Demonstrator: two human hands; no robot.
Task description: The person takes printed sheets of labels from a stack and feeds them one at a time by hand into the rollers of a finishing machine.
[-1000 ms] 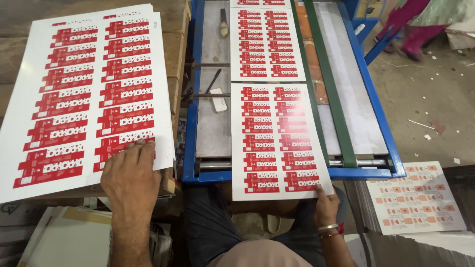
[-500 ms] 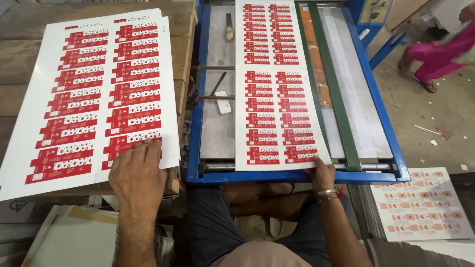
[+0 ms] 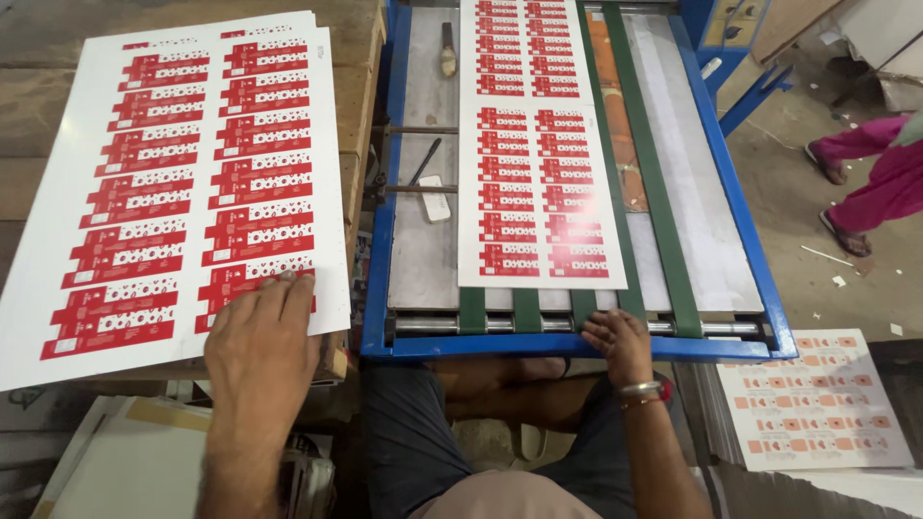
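Left hand [image 3: 260, 336] on sheet stack [image 3: 173, 183] (red-printed)

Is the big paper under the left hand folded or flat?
Flat. The sheet lies spread on the stack, the left hand resting on its near edge.

Top sheet [image 3: 183, 183]: near corner hidden under left hand [image 3: 261, 341]; sheets below show edges only. Belt sheet [image 3: 540, 197] behind cut off at top edge. Bystander [image 3: 870, 178] cropped at right, legs/feet only.
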